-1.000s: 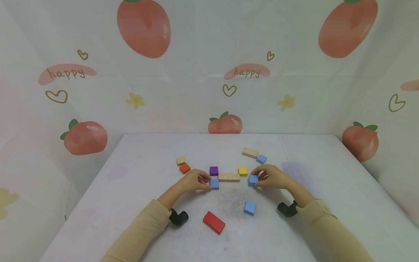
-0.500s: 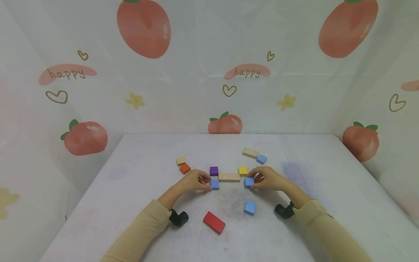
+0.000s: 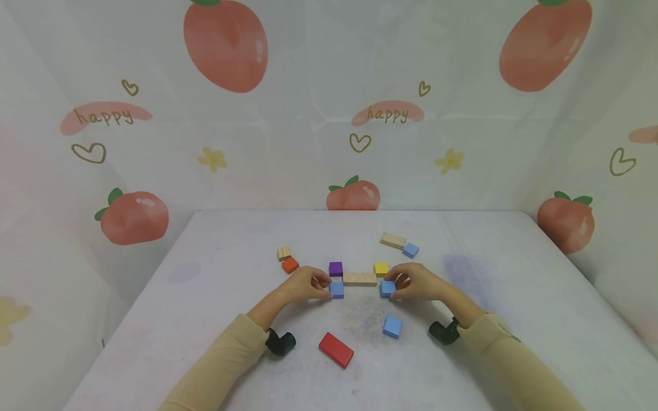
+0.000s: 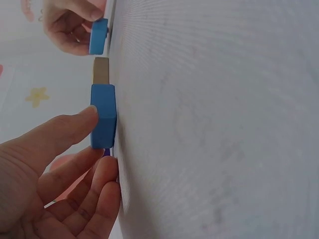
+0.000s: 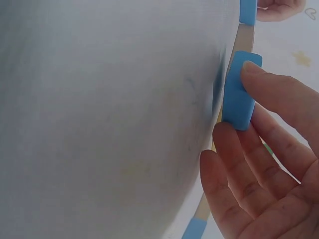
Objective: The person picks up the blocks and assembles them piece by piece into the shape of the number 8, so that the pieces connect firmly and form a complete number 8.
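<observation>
My left hand pinches a small blue block between thumb and fingers. This block sits on the table at the left end of a long natural-wood block, just in front of a purple block. Another blue block is pinched in my right hand; in the right wrist view a gap and shadow show beside it, so it is slightly off the table. It hovers by the wood block's right end, in front of a yellow block.
Nearer on the white table lie a red oblong block and a loose blue block. Farther back are an orange block, a grooved wooden piece, a wooden block and a blue block.
My right hand has moved left and slightly nearer with its blue block, toward the wood block's right end. The left hand stays in place on its blue block.
</observation>
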A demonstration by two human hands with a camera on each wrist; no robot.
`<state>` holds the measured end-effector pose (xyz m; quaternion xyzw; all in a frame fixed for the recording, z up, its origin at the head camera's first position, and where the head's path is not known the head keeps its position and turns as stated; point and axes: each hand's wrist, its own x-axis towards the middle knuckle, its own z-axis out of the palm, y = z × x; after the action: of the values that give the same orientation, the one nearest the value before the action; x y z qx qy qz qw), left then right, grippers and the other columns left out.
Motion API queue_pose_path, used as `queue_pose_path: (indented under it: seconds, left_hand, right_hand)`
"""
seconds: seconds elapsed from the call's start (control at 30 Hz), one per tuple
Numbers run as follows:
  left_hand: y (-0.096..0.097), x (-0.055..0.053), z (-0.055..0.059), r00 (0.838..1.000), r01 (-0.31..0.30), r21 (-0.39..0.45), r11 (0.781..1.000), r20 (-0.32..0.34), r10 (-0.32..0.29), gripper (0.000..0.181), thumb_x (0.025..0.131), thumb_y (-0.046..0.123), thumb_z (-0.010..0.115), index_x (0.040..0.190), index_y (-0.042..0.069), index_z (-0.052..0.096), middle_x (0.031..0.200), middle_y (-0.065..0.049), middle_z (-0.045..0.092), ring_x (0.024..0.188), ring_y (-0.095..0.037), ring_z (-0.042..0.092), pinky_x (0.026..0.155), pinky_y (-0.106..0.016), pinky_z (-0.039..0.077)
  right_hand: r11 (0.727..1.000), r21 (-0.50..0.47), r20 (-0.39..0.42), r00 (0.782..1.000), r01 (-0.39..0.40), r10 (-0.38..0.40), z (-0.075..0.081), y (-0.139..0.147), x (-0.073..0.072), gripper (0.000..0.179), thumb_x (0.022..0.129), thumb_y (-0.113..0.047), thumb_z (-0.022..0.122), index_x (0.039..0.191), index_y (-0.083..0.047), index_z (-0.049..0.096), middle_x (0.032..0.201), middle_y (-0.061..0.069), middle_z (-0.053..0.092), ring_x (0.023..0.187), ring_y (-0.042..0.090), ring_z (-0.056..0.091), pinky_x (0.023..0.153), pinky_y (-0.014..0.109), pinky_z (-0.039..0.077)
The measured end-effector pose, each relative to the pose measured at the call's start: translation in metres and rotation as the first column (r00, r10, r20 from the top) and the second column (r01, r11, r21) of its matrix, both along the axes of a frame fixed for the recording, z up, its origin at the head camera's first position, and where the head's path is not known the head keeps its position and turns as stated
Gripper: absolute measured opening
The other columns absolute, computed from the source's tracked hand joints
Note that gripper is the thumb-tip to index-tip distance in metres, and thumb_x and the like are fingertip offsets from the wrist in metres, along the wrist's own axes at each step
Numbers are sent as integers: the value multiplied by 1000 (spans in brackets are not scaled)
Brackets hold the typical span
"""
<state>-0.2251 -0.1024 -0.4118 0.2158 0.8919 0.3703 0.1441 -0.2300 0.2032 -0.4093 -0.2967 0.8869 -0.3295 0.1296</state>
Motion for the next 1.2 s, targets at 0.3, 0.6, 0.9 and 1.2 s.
queue_pose_path:
  seconds: [0.3,0.6,0.9,1.2]
  left_hand:
    - [0,-1,-2,1000,0,-6,1000,-2,0,31,78,15,75,103,0,68,91,-8,67,76,-8,55,67,-16,47]
    - [0,-1,-1,1000,3,-9,1000,-6,-3,30,77,15,75,103,0,68,91,-8,67,76,-8,55,68,-17,48]
    - [0,-1,-1,1000,0,0,1000,-1,0,31,77,15,75,103,0,68,91,-8,67,75,-8,54,67,-15,46]
    - [0,-1,-1,1000,1,-1,1000,-6,-1,31,77,15,75,103,0,68,91,-8,67,75,-7,54,66,-15,46]
  right_hand:
    - [1000,4,6,1000,-20,20,0,-4,0,32,78,-13,73,105,1,64,102,14,66,86,16,61,77,28,54]
    - [1000,11,-6,1000,-29,29,1,-7,0,31,77,-12,74,103,0,64,99,11,66,86,15,61,76,26,54]
    - [999,14,-15,999,-32,33,1,-8,-1,32,76,-11,75,104,1,65,99,11,67,85,14,61,75,23,53]
    - [999,17,-12,1000,-29,29,0,-7,-2,32,76,-12,75,103,0,65,99,11,67,86,14,61,75,23,52]
